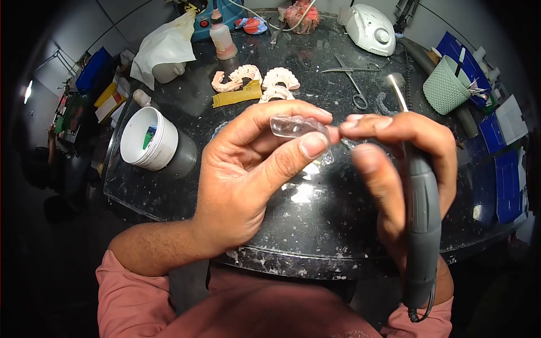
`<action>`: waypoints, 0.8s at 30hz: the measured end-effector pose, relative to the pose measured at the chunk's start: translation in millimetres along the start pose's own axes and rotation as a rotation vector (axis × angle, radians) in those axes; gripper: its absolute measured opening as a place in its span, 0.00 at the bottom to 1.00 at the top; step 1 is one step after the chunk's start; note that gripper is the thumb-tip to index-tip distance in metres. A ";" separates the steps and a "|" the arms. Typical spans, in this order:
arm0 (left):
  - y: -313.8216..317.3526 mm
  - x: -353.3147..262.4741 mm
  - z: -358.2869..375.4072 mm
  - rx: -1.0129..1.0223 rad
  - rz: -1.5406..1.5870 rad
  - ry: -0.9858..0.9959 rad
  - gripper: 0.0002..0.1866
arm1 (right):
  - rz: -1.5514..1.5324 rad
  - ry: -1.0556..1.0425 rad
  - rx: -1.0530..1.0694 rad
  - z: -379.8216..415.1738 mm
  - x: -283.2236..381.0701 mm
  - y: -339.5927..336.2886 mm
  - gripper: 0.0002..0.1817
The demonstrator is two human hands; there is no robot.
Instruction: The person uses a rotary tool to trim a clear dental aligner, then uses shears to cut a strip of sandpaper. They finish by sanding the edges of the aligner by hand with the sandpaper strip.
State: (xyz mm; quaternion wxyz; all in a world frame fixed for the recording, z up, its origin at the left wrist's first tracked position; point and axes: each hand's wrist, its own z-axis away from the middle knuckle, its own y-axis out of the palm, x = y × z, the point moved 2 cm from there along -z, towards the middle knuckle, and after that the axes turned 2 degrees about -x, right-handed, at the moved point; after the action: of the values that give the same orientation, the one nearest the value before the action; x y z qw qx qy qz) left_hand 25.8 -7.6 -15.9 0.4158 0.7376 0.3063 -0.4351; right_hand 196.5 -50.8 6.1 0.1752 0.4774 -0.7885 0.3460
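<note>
My left hand (239, 174) pinches a clear plastic dental aligner (286, 127) between thumb and fingers, above the dark worktop. In my right hand (422, 132) lies a grey rotary handpiece (424, 208), its metal nose pointing up and away and its cable trailing from the lower end. My right fingertips reach toward the aligner's right end; whether they touch it cannot be made out. Behind my hands lie pinkish dental casts (280, 78) and a strip of brown sandpaper (238, 96). Another clear plastic piece (383, 104) rests near the handpiece nose.
Scissors (355, 84) lie open beyond my right hand. A white control box with a dial (372, 31) stands at the back. To the left is a white tub (163, 147); a pale green basket (446, 85) holds tools at right. A bottle (223, 42) stands behind the casts.
</note>
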 end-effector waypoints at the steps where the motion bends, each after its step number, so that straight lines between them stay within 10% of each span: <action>1: -2.6 3.3 -3.6 0.049 -0.018 0.098 0.10 | -0.168 0.030 -0.027 2.6 -4.0 5.3 0.21; 24: 1.3 -0.9 -5.3 0.063 -0.012 -0.275 0.24 | -0.448 0.448 -0.129 -2.8 -3.6 1.0 0.14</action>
State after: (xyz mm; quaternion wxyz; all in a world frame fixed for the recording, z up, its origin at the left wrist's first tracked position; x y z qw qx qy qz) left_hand 28.5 -3.7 -13.1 0.4279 0.6817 0.2369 -0.5441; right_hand 197.2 -46.2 5.5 0.4462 0.5390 -0.6258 0.3445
